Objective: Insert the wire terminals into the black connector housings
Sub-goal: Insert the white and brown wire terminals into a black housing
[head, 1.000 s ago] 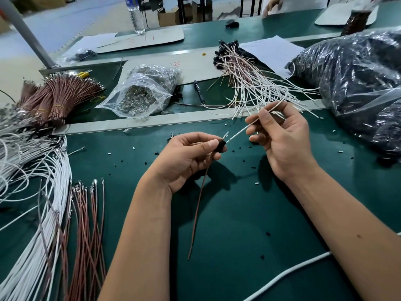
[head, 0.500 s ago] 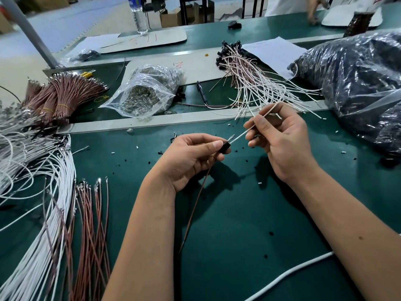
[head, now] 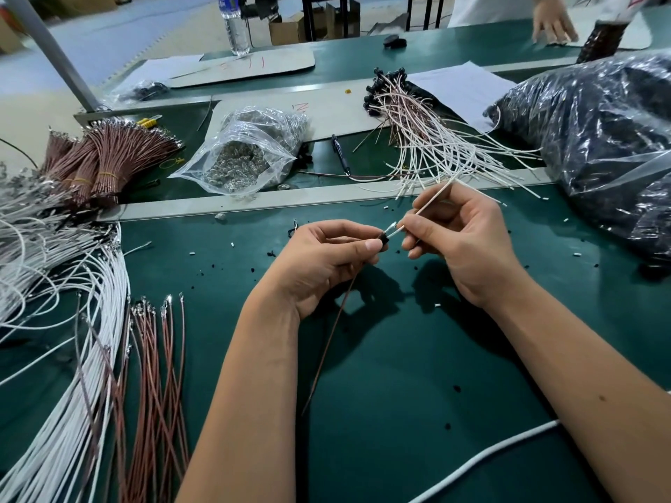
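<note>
The black connector housing (head: pixel 383 240) is pinched in the left hand (head: pixel 319 263) above the bench (head: pixel 399 375), and the white wire (head: pixel 432 203), gripped by the right hand (head: pixel 468 241), has been brought closer, its terminal (head: pixel 391 228) now at the housing's mouth, insertion seemingly imminent.

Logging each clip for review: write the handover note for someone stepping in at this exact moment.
Left hand: pinches the black connector housing; a brown wire already hangs from it.
Right hand: pinches the white wire, its metal terminal at the housing's opening, not visibly seated.
Supplies: loose white wires and brown wires at left; finished assemblies piled beyond the rail.
Done: brown wire appears inserted.
Left: push the white terminal home, add to the pile, repeat.
</note>
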